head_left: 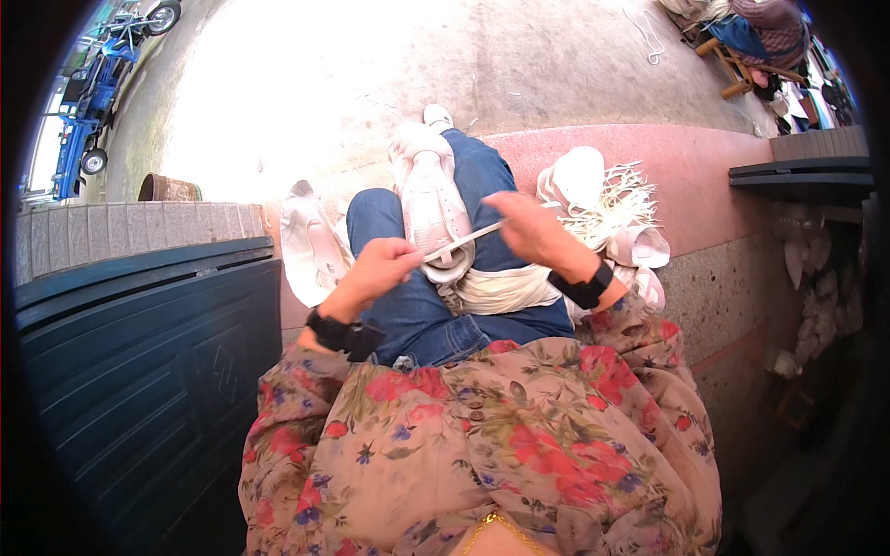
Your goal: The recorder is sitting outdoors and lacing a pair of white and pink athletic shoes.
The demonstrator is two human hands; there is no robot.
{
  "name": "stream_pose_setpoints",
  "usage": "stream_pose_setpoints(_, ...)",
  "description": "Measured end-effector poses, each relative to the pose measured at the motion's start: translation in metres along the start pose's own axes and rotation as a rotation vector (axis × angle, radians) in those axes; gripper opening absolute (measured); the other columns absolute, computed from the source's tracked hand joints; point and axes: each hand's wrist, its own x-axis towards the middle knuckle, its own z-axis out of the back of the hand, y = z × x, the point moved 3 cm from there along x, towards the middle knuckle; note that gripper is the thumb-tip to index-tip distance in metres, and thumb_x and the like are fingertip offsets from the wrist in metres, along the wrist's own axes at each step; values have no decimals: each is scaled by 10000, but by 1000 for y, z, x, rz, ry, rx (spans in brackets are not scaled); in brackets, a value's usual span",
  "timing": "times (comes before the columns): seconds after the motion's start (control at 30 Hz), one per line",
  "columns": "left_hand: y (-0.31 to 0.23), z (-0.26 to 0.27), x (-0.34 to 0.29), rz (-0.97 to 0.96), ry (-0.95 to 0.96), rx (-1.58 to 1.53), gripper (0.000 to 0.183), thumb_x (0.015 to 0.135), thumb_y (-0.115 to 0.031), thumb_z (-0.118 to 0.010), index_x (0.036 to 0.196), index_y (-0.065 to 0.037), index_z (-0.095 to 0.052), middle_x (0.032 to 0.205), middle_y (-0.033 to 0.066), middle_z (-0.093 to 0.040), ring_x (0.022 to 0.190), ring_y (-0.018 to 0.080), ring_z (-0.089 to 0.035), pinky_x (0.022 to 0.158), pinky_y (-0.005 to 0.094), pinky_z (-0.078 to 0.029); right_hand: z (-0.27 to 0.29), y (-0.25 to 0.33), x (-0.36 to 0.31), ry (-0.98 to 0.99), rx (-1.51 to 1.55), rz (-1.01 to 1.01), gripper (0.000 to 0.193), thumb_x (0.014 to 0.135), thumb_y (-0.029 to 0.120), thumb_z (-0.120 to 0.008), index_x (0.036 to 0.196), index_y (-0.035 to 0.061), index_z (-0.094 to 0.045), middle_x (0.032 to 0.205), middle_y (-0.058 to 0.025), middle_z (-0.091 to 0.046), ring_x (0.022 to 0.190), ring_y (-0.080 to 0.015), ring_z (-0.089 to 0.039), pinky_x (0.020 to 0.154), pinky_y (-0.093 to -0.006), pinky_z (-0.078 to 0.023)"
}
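Note:
A pale pinkish-white sneaker (434, 199) lies across my lap, its heel opening toward me. A flat white shoelace (468, 239) runs taut over it, from one hand to the other. My left hand (385, 264) pinches the lace's lower end beside the shoe's left edge. To the right of the shoe, my right hand (530, 227) is closed on the other end, slightly blurred and raised a little higher. A bundle of white laces (505, 290) drapes over my right thigh below the shoe. How far the lace is threaded through the eyelets is too small to tell.
Another pale shoe (315, 246) rests at my left. On my right are more shoes (640, 246) and a heap of loose laces (607, 206). Dark blue door panels (148, 371) stand at my left. A wooden stool (732, 69) stands far right, a blue vehicle (93, 102) far left.

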Motion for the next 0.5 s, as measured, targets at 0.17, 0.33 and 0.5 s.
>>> stream_pose_setpoints(0.17, -10, -38, 31, -210, 27, -86, 199, 820, -149, -546, 904, 23, -596, 686, 9, -562, 623, 63, -491, 555, 207, -397, -43, 42, 10, 402, 756, -552, 349, 873, 306, -456, 1010, -2, -546, 810, -128, -595, 741, -174, -551, 670, -294, -432)
stream_pose_setpoints(0.33, -8, -10, 45, -312, -357, 202, 257, 754, -150, -553, 953, 8, -597, 780, 152, -619, 690, 191, -593, 658, 298, -464, -30, 1, -12, 505, 568, -665, 316, 885, 288, -471, 838, -5, -580, 575, 17, -509, 578, -75, -465, 537, -215, -377)
stream_pose_setpoints(0.5, -11, -22, 68, -239, -288, 587, 293, 725, -218, -584, 928, -6, -593, 812, 185, -612, 780, 308, -598, 692, 379, -463, -8, -14, 2, 196, 963, -907, 260, 888, 252, -477, 879, 18, -589, 653, 0, -540, 573, -75, -515, 516, -187, -405)
